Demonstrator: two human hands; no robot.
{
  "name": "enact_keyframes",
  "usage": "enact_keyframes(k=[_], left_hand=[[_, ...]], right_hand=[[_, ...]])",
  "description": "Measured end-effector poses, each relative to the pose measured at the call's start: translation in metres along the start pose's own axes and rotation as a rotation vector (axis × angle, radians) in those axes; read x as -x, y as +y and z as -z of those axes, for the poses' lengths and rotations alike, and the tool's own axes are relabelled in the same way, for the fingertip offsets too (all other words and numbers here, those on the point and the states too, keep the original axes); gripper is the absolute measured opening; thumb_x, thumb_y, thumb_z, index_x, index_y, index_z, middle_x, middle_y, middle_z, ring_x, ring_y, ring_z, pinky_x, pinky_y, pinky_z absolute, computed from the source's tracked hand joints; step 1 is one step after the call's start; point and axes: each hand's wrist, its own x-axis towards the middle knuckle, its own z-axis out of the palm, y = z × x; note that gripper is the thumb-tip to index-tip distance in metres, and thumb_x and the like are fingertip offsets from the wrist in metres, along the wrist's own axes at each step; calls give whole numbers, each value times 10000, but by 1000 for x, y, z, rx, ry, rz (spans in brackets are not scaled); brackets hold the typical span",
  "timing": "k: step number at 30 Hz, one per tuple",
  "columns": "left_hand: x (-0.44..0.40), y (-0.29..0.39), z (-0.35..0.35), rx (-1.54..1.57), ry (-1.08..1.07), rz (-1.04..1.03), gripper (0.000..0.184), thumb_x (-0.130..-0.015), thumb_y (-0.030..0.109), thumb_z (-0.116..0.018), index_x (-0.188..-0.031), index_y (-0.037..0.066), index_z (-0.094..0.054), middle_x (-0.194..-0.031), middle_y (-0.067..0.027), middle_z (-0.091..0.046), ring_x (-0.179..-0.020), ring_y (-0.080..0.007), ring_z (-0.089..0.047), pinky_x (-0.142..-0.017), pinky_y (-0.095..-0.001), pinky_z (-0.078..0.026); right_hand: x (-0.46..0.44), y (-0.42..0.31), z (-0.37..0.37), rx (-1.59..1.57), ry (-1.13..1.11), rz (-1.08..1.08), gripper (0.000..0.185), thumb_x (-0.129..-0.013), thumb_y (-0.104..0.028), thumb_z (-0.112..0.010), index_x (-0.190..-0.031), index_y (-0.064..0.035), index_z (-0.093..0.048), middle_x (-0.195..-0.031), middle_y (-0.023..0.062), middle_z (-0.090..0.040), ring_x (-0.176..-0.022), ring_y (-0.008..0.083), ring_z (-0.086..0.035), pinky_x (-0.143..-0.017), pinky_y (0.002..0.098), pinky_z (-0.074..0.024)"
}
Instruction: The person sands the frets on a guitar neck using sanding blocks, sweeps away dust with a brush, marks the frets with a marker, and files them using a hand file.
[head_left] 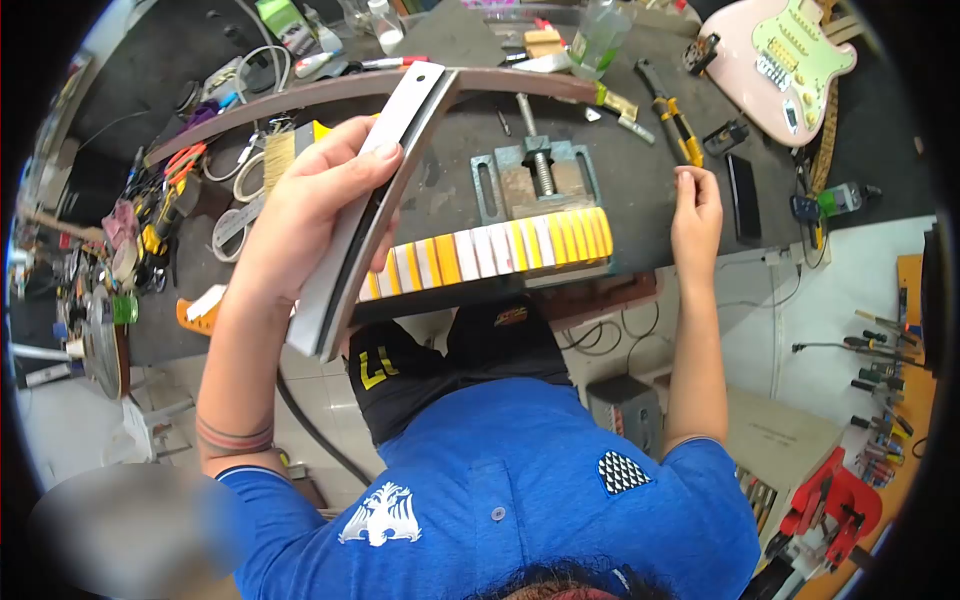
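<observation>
My left hand (318, 200) grips a long straight metal sanding beam (402, 112), thumb lying along its upper face. A dark strip runs down the beam's side. Below lies a guitar neck (480, 252), its face wrapped in yellow and white tape bands; the beam and hand hide part of it. The orange headstock (197, 316) shows at the left. A metal vise (540, 175) sits just behind the neck's right end. Apart from all this, my right hand (697, 215) hovers near the bench's right front, fingertips drawn together; whether they hold anything is hidden.
Yellow-handled pliers (683, 140) and a black phone (742, 196) lie right of the vise. A pink guitar body (785, 65) rests at the back right. One long brown strip (320, 92) crosses the bench behind. A brush (280, 158) and several tools crowd the left side.
</observation>
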Motion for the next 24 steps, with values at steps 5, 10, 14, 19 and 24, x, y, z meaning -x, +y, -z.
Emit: enact_keyframes(k=[5,10,14,19,24], left_hand=[[-28,-8,29,-222,-117,28,460,-1038,271,-678,-1392,-5,-579,-1234,-32,-667,-1146,-91,-579,-1047,-271,-417],[-50,-12,14,-831,-374,62,482,-1023,241,-695,-1443,67,-533,-927,-133,-745,-829,-202,-748,-746,-339,-562],[-58,-17,-15,-1166,-569,-440,653,-922,166,-741,-1532,126,-511,-866,-121,-730,-730,-309,-730,-661,-422,-582],[-55,-26,-28,-1350,-666,-568,814,-894,127,-742,-1644,194,-434,-805,-64,-675,-656,-265,-691,-607,-419,-573],[-55,-43,-22,-1350,-674,-695,778,-897,122,-744,-1623,223,-482,-751,-58,-638,-622,-264,-665,-561,-425,-540]], right_hand=[[6,13,-28,245,186,14,189,-1083,-169,-609,-1127,-2,-683,-997,69,-671,-865,153,-592,-819,329,-506],[3,4,-29,431,228,0,125,-1000,-85,-635,-1081,-1,-680,-1015,135,-674,-893,270,-650,-838,388,-523],[2,13,-27,599,290,61,141,-923,-43,-631,-1053,-52,-685,-1024,123,-673,-1007,349,-636,-897,475,-498],[15,7,-39,763,352,-29,217,-923,-121,-650,-1130,-70,-690,-1146,131,-679,-1142,353,-618,-988,499,-479],[16,-9,-51,809,446,-123,195,-906,-103,-643,-1099,-75,-662,-1127,157,-638,-1134,368,-592,-1021,498,-459]])
